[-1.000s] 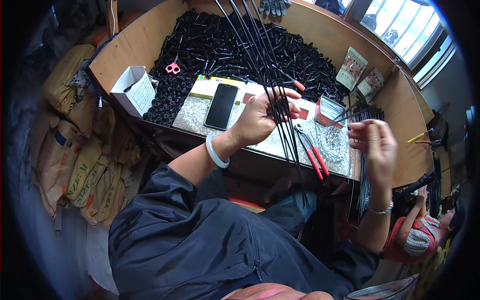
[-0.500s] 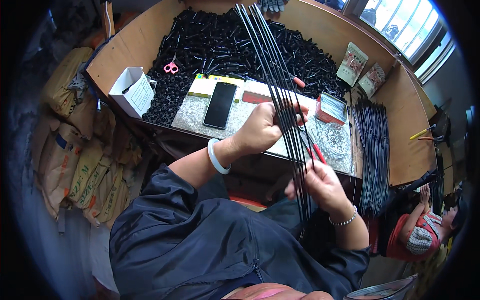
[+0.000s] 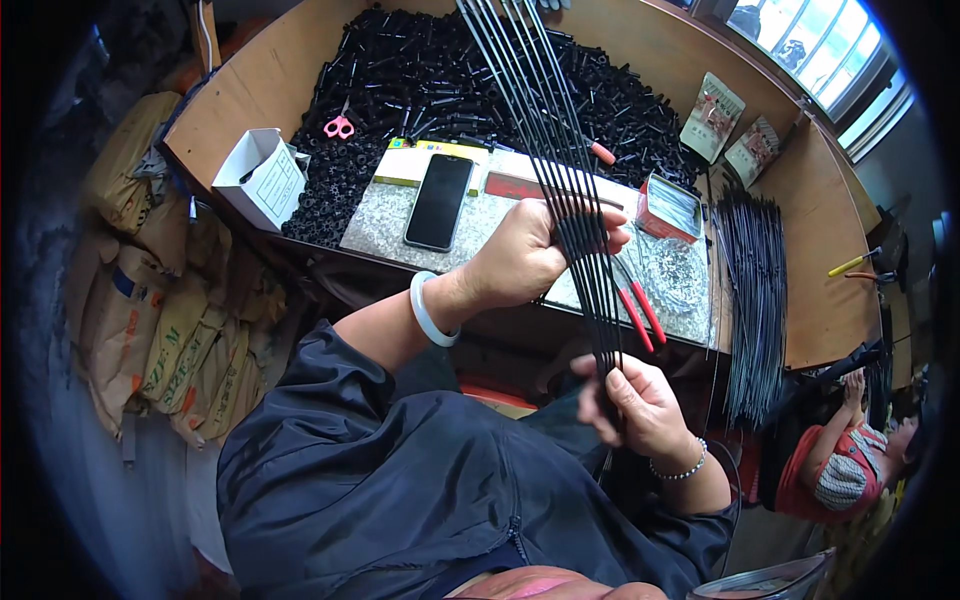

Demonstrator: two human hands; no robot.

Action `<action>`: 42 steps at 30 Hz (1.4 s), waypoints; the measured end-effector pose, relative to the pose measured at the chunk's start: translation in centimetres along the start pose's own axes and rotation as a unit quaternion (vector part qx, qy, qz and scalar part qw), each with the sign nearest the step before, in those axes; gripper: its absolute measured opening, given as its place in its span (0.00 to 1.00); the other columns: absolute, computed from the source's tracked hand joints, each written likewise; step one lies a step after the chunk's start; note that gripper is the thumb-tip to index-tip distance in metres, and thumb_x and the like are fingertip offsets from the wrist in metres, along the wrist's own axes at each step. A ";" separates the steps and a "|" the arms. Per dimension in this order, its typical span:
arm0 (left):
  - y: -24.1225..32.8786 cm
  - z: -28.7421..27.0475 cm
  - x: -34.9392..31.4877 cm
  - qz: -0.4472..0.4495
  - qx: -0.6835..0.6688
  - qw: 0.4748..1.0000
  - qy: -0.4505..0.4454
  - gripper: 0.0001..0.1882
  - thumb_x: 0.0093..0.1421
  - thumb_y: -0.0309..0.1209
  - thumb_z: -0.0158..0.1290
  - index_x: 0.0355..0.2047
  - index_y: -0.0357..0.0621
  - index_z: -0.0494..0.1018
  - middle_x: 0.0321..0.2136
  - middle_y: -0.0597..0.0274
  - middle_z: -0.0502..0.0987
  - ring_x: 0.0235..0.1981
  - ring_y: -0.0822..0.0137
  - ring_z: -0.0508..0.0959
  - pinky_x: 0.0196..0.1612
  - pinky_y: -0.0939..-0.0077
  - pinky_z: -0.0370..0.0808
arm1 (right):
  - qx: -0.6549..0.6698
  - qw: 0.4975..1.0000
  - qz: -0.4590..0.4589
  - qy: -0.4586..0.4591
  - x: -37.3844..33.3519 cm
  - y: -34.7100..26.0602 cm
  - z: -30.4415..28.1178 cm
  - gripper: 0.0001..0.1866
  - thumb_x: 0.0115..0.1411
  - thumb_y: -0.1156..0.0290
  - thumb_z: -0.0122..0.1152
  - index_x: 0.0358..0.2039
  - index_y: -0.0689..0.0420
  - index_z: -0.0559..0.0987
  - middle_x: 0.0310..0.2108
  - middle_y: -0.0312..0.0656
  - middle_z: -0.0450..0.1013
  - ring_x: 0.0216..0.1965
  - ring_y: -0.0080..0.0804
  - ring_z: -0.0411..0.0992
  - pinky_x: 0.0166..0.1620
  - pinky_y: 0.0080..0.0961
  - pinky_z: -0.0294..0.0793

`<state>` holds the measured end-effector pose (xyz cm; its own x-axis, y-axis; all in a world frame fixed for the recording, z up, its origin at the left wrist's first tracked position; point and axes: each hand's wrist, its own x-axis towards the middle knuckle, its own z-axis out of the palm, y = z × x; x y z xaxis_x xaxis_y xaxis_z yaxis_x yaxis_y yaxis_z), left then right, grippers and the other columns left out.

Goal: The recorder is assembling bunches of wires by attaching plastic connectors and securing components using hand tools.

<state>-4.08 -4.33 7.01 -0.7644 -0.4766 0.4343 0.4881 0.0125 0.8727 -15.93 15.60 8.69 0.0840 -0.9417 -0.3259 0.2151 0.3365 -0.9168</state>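
Observation:
Several long thin black rods (image 3: 598,310) slant in front of my chest, their upper ends fanned apart over the table. My left hand (image 3: 525,255) is closed around them near mid-length, with a pale bangle on its wrist. Lower down, my right hand (image 3: 648,408) grips the gathered rods between thumb and fingers; its fingers are partly blurred. Just beyond the rods lie red-handled pliers (image 3: 640,312) on the speckled work board (image 3: 375,225). A phone (image 3: 440,203) rests on that board, to the left.
Black tubular parts (image 3: 440,75) are heaped behind the board, with pink scissors (image 3: 339,127) on them. A white box (image 3: 265,180) stands left. Rightward are a small red box (image 3: 668,210), a rod bundle (image 3: 752,300) and a person in red (image 3: 825,470). Sacks (image 3: 170,350) lean at left.
My right hand has slid down toward the rods' lower end. The rods have shifted slightly, and their upper ends now reach the picture's top edge. My left hand has stayed nearly in place.

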 end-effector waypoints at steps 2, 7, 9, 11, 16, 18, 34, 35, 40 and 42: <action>-0.2 0.0 0.1 0.029 0.126 0.992 -0.012 0.15 0.61 0.21 0.47 0.49 0.31 0.68 0.39 0.56 0.78 0.44 0.68 0.77 0.48 0.75 0.73 | -0.032 0.997 -0.038 0.052 -0.5 0.2 0.0 0.14 0.68 0.64 0.42 0.40 0.62 0.73 0.14 0.30 0.62 0.14 0.12 0.54 0.18 0.11 0.52; -7.4 -2.0 -1.9 -0.009 0.255 0.966 -0.047 0.14 0.57 0.28 0.55 0.44 0.42 0.74 0.33 0.50 0.78 0.32 0.63 0.80 0.36 0.72 0.75 | -0.039 0.989 -0.113 0.091 -1.0 1.2 -1.2 0.14 0.68 0.63 0.41 0.35 0.61 0.70 0.13 0.29 0.59 0.13 0.12 0.52 0.17 0.11 0.50; -8.5 -4.0 -0.8 0.072 0.390 0.916 -0.069 0.13 0.55 0.26 0.55 0.42 0.42 0.74 0.31 0.50 0.78 0.29 0.55 0.79 0.34 0.69 0.75 | -0.075 0.979 -0.151 0.115 -0.7 3.1 -1.0 0.15 0.68 0.60 0.42 0.33 0.60 0.68 0.12 0.29 0.58 0.12 0.13 0.52 0.16 0.12 0.49; -10.2 -6.8 3.0 0.269 0.463 0.844 0.000 0.13 0.49 0.22 0.54 0.38 0.42 0.75 0.32 0.52 0.77 0.35 0.52 0.77 0.39 0.66 0.73 | -0.108 0.965 -0.183 0.152 1.1 5.8 -0.9 0.13 0.67 0.62 0.42 0.34 0.60 0.69 0.13 0.28 0.59 0.14 0.13 0.53 0.18 0.11 0.51; -9.5 -12.3 9.5 0.163 0.782 0.602 -0.015 0.30 0.52 0.31 0.52 0.58 0.51 0.63 0.56 0.53 0.65 0.56 0.55 0.65 0.57 0.58 0.60 | -0.241 0.890 -0.281 0.268 10.0 13.4 -3.0 0.09 0.65 0.71 0.44 0.30 0.61 0.71 0.14 0.33 0.63 0.15 0.18 0.61 0.20 0.18 0.60; -9.9 -13.5 8.6 0.080 0.855 0.511 -0.050 0.36 0.50 0.43 0.55 0.59 0.49 0.59 0.59 0.46 0.59 0.57 0.47 0.63 0.55 0.52 0.61 | -0.243 0.886 -0.294 0.264 12.2 15.8 -3.6 0.09 0.65 0.71 0.45 0.31 0.61 0.71 0.14 0.34 0.64 0.14 0.20 0.62 0.19 0.19 0.60; -13.5 -6.4 -3.2 0.139 0.471 0.828 -0.272 0.21 0.55 0.33 0.54 0.50 0.58 0.69 0.59 0.57 0.61 0.64 0.52 0.55 0.65 0.47 0.41 | -0.537 0.791 -0.174 0.237 12.2 18.5 -5.9 0.17 0.60 0.66 0.53 0.44 0.64 0.70 0.35 0.57 0.71 0.37 0.54 0.70 0.41 0.43 0.70; -13.8 -6.7 -3.6 0.134 0.487 0.808 -0.303 0.27 0.53 0.33 0.55 0.54 0.61 0.66 0.60 0.56 0.60 0.64 0.52 0.54 0.65 0.47 0.42 | -0.540 0.814 -0.130 0.168 11.1 17.0 -6.5 0.25 0.57 0.63 0.56 0.50 0.66 0.67 0.43 0.59 0.69 0.44 0.53 0.68 0.48 0.44 0.68; -11.0 -5.8 -3.8 0.105 0.613 0.724 -0.300 0.41 0.44 0.34 0.59 0.59 0.77 0.59 0.61 0.51 0.56 0.64 0.45 0.52 0.62 0.41 0.49 | -0.414 0.901 -0.075 0.110 8.0 5.7 -8.5 0.09 0.55 0.71 0.60 0.32 0.64 0.77 0.24 0.47 0.75 0.25 0.34 0.75 0.31 0.24 0.71; -11.2 -5.9 -4.2 0.093 0.630 0.708 -0.304 0.39 0.47 0.34 0.56 0.59 0.83 0.57 0.61 0.49 0.56 0.63 0.41 0.52 0.61 0.38 0.50 | -0.422 0.867 -0.109 0.242 8.7 2.2 -9.6 0.07 0.55 0.72 0.61 0.29 0.64 0.78 0.23 0.46 0.75 0.23 0.27 0.73 0.29 0.21 0.71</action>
<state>-3.85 -7.70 -5.92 -0.9633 0.0983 0.2497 0.1334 0.9828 0.1276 -24.11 8.07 1.65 -0.3314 -0.9435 0.0052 -0.6312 0.2176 -0.7444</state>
